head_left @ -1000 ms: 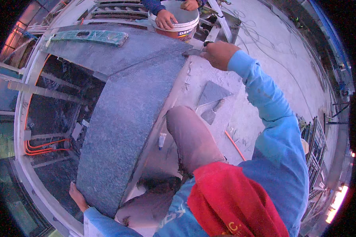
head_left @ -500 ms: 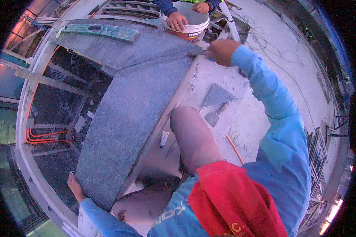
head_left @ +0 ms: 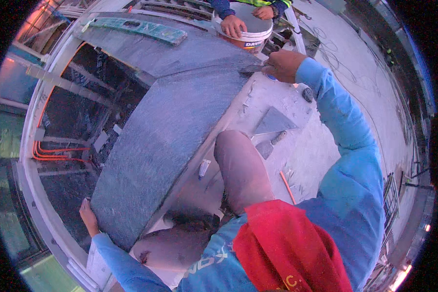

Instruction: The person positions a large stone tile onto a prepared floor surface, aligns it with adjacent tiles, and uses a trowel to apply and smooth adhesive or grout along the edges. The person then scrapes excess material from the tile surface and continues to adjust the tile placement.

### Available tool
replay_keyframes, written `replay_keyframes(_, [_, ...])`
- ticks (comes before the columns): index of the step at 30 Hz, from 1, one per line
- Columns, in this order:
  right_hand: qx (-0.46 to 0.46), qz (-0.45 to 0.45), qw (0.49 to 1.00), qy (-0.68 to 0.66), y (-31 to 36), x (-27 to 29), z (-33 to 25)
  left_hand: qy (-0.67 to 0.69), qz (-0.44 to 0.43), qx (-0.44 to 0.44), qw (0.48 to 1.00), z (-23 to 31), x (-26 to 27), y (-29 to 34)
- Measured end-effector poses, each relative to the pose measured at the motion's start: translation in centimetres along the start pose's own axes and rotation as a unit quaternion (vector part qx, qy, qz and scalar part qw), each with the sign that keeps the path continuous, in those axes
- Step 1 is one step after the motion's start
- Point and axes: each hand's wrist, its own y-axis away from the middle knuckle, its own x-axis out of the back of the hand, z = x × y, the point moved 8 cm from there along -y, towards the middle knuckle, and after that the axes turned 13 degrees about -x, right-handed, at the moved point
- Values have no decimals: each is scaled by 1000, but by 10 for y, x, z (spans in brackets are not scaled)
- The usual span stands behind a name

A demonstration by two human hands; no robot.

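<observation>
A long grey slab [head_left: 155, 126] with a stone-like face stretches away in front of me, meeting a second grey slab [head_left: 199, 51] along an angled joint. At the far right end of that joint, my right hand [head_left: 286, 65] is closed round a putty knife [head_left: 251, 69], its dark blade lying at the slab's corner. The knife's handle is mostly hidden in my fist. My left hand [head_left: 88, 216] grips the near left edge of the long slab, some fingers out of sight. A triangular grey piece [head_left: 273, 121] and another putty knife [head_left: 266, 147] lie on the floor right of my knee.
A turquoise spirit level [head_left: 138, 30] rests on the far slab. Beyond it, another person's hands [head_left: 234, 25] are at a bucket [head_left: 258, 40]. A white tube [head_left: 204, 168] and an orange strip [head_left: 287, 187] lie low. Left is an open framed cavity with orange conduits [head_left: 58, 153].
The whole view has shifted slightly. My right hand has brought the putty knife's blade lower against the slab's corner. My left hand stays at the near edge.
</observation>
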Motion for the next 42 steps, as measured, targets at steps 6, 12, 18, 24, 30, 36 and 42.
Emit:
replay_keyframes(6, [29, 57, 998, -3, -3, 15, -12, 50, 11, 18, 999, 7, -2, -5])
replay_keyframes(12, [27, 19, 999, 1, -3, 19, -19, -12, -7, -3, 1000, 20, 3, 0])
replay_keyframes(18, [111, 53, 992, -31, -17, 28, -32, 13, 6, 16, 1000, 13, -2, -3])
replay_keyframes(24, [65, 13, 997, 50, -43, 0, -11, 18, -1, 43, 999, 6, 0, -1])
replay_keyframes(30, [99, -28, 994, 42, -75, 9, -50, 28, 10, 56, 998, 8, 1, -1])
replay_keyframes(36, [131, -14, 988, 81, -42, 7, -34, 70, -19, 82, 994, 12, -2, -1])
replay_keyframes(42, [164, 36, 984, 64, -102, 17, -100, 20, -7, 60, 998, 8, 2, -4])
